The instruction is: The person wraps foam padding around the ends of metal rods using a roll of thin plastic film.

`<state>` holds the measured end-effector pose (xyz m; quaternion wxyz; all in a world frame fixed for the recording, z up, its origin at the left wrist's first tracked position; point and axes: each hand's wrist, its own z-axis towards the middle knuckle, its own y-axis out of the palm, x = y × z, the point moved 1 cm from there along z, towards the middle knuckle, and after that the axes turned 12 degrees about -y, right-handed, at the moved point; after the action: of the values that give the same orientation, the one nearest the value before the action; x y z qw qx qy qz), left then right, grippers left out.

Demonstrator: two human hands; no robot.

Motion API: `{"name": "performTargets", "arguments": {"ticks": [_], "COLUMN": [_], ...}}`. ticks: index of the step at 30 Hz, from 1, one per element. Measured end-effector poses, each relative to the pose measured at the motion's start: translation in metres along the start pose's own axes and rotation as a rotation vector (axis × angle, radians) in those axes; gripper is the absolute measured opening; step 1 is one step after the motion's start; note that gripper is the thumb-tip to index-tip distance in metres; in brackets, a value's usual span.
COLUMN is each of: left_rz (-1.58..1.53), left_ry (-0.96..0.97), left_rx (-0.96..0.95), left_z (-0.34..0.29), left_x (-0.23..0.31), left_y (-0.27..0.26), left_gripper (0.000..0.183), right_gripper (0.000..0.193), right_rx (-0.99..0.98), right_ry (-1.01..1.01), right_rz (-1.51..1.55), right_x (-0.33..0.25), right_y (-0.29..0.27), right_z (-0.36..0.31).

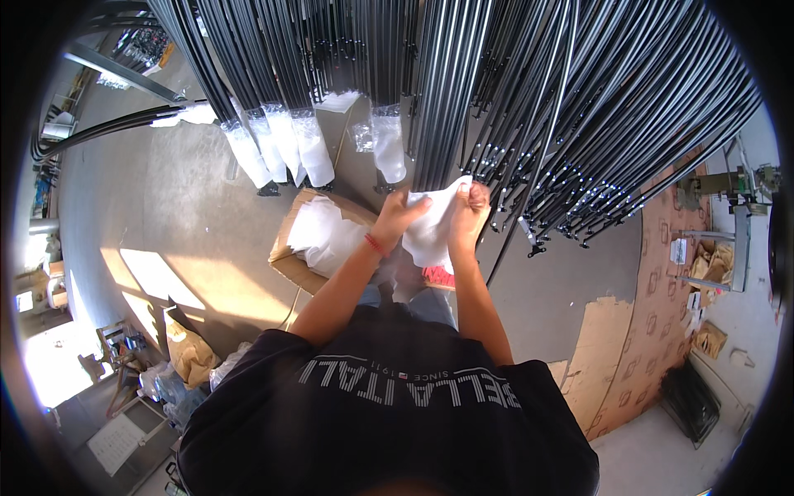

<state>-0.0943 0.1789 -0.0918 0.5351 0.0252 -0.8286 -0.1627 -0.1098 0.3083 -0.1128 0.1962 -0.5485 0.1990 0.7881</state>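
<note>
— What have your hands got?
— My left hand (399,213) and right hand (469,217) both pinch a white plastic bag (432,231), fingers pressed on its top edge, under the hanging black rods (447,99).
— And below?
— An open cardboard box (291,263) of white bags on the floor.

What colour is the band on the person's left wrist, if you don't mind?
Red; the wristband shows in the head view.
</note>
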Motion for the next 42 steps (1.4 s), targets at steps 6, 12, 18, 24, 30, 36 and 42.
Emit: {"name": "performTargets", "arguments": {"ticks": [6, 12, 18, 24, 30, 36, 42], "left_rz": [-0.203, 0.08, -0.002, 1.179, 0.459, 0.127, 0.335], "left_ry": [-0.183, -0.102, -0.033, 0.205, -0.182, -0.016, 0.046], "left_rx": [-0.152, -0.212, -0.121, -0.202, -0.438, -0.301, -0.055], "left_z": [-0.01, -0.014, -0.015, 0.005, 0.004, -0.013, -0.014], "left_x": [0.002, 0.021, 0.022, 0.076, 0.061, 0.04, 0.016], "left_y": [-0.009, -0.018, -0.03, -0.045, -0.041, -0.02, -0.027], "left_gripper": [0.027, 0.03, 0.038, 0.047, 0.042, 0.032, 0.018], "right_gripper": [0.011, 0.019, 0.037, 0.048, 0.04, 0.024, 0.019], "right_rx": [-0.227, -0.564, -0.7, -0.875, -0.777, -0.816, -0.43], "right_ry": [0.568, 0.902, 1.023, 1.129, 1.189, 1.029, 0.508], "right_rz": [0.486, 0.697, 0.83, 0.927, 0.831, 0.662, 0.473], "right_x": [0.02, 0.009, -0.007, -0.009, 0.0, -0.03, -0.015], "right_y": [0.013, 0.015, 0.023, 0.026, 0.017, 0.019, -0.009], "right_z": [-0.004, 0.005, 0.008, 0.011, 0.003, 0.009, -0.017]}}
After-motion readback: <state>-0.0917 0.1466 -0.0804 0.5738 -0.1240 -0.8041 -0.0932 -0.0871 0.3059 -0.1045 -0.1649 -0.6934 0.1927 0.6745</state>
